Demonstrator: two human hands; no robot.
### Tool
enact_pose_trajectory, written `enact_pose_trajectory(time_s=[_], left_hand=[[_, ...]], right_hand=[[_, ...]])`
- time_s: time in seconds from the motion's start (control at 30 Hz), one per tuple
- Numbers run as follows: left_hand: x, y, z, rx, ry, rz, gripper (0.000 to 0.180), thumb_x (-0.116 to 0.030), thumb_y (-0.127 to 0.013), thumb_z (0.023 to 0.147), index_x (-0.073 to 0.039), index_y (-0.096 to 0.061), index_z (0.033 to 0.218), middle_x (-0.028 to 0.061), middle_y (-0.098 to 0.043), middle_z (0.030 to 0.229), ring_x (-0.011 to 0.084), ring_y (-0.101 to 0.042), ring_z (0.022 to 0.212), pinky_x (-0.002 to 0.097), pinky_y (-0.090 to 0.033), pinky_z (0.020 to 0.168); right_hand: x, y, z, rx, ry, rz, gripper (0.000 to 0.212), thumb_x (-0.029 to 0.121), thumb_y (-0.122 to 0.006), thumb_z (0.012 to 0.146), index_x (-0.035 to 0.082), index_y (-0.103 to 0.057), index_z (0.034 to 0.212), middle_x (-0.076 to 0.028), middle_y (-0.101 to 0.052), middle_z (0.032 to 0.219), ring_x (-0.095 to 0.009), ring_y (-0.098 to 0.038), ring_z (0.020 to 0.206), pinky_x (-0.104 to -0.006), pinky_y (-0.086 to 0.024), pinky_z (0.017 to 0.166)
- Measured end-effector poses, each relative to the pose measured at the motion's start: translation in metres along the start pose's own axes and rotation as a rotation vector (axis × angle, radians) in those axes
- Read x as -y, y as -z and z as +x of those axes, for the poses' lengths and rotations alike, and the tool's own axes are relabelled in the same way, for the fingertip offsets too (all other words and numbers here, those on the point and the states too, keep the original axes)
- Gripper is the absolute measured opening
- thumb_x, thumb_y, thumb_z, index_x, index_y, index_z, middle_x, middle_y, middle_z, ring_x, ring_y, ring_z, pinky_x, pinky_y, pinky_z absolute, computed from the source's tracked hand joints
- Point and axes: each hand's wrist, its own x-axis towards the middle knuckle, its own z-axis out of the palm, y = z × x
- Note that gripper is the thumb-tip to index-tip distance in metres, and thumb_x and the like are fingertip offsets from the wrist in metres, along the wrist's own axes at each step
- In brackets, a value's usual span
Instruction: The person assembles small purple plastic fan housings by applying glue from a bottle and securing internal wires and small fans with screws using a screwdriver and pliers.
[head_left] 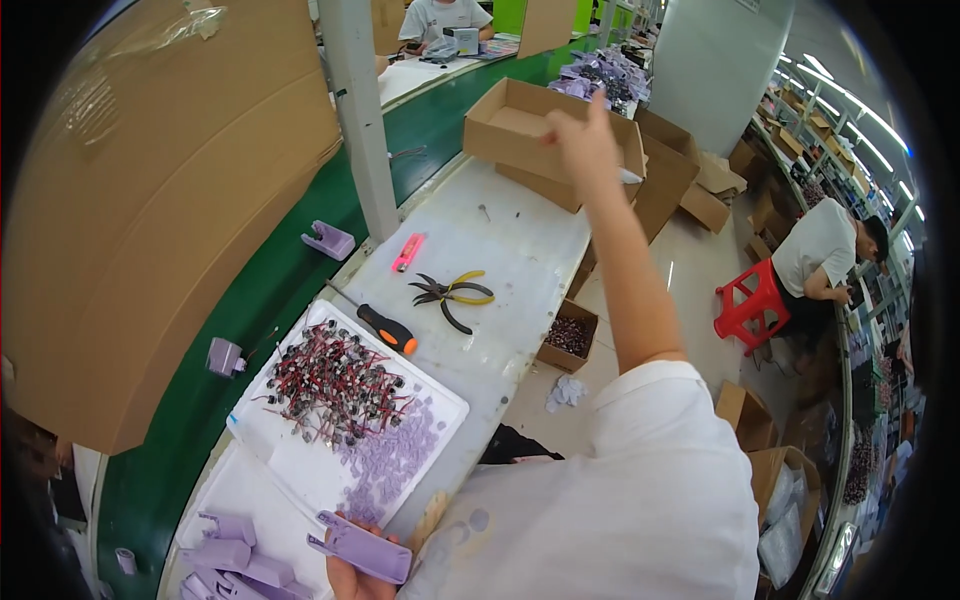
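At the bottom of the table, my left hand (343,578) is closed around a light purple plastic housing (368,550). My right arm reaches far forward, and my right hand (583,140) is over the open cardboard box (510,135). Its fingers are apart and I see nothing in them. More purple housings (225,553) lie in a pile left of my left hand. Above that hand is a white tray (275,460) with a heap of small components with red wires (325,380) and a spread of small purple pieces (385,465).
A screwdriver (388,328), pliers (450,295) and a pink lighter (408,253) lie on the table. Purple housings sit on the green conveyor (190,310) behind a post (358,120). A large cardboard sheet (170,200) stands left. Another person sits on a red stool (750,308) at right.
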Motion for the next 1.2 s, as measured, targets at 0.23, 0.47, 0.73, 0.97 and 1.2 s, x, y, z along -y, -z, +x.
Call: enact_pose_trajectory(time_s=[0.23, 0.47, 0.73, 0.97, 1.2], left_hand=[[0.004, 0.037, -0.014, -0.007, 0.026, 0.052, 0.063, -0.029, -0.068, 0.077, -0.009, -0.030, 0.125, 0.0160, -0.048, 0.113, 0.0314, -0.052, 0.103, 0.0551, -0.044, 0.088], [-0.006, 0.037, -0.019, 0.095, -0.110, -0.042, 0.051, -0.042, -0.049, 0.088, -0.011, -0.033, 0.124, 0.0138, -0.049, 0.105, 0.0252, -0.053, 0.087, 0.0368, -0.045, 0.074], [-0.010, 0.042, -0.032, -0.028, -0.289, -0.183, 0.045, -0.041, -0.048, 0.089, -0.012, -0.039, 0.122, 0.0115, -0.048, 0.106, 0.0247, -0.051, 0.092, 0.0361, -0.044, 0.076], [-0.025, 0.035, -0.022, -0.179, -0.183, -0.254, 0.059, -0.050, -0.036, 0.090, -0.007, -0.034, 0.130, 0.0095, -0.049, 0.100, 0.0203, -0.048, 0.084, 0.0362, -0.044, 0.071], [-0.025, 0.039, -0.017, -0.169, -0.025, -0.373, 0.062, -0.055, -0.030, 0.090, -0.006, -0.036, 0.129, 0.0086, -0.050, 0.092, 0.0176, -0.048, 0.072, 0.0325, -0.043, 0.060]], right_hand=[[0.025, -0.050, -0.052, 0.422, 0.094, 0.226, 0.033, 0.014, -0.056, 0.084, 0.002, -0.053, 0.114, 0.003, -0.055, 0.068, -0.004, -0.047, 0.062, -0.0176, -0.037, 0.057], [0.044, -0.133, -0.171, 1.255, 0.113, 0.061, 0.015, 0.012, -0.057, 0.084, 0.000, -0.062, 0.092, -0.002, -0.058, 0.069, -0.006, -0.052, 0.060, -0.0211, -0.042, 0.055], [0.066, -0.243, -0.253, 1.363, 0.979, 0.149, 0.019, 0.011, -0.053, 0.083, 0.003, -0.060, 0.098, -0.014, -0.060, 0.089, -0.030, -0.057, 0.080, -0.0357, -0.046, 0.069], [0.082, -0.261, -0.253, 1.244, 1.125, -0.004, 0.026, 0.003, -0.052, 0.075, 0.006, -0.059, 0.099, -0.013, -0.055, 0.090, -0.031, -0.056, 0.080, -0.0373, -0.046, 0.071], [0.032, -0.217, -0.146, 1.054, 0.673, -0.316, 0.020, 0.017, -0.054, 0.083, -0.002, -0.058, 0.088, -0.016, -0.060, 0.076, -0.029, -0.058, 0.068, -0.0330, -0.044, 0.062]])
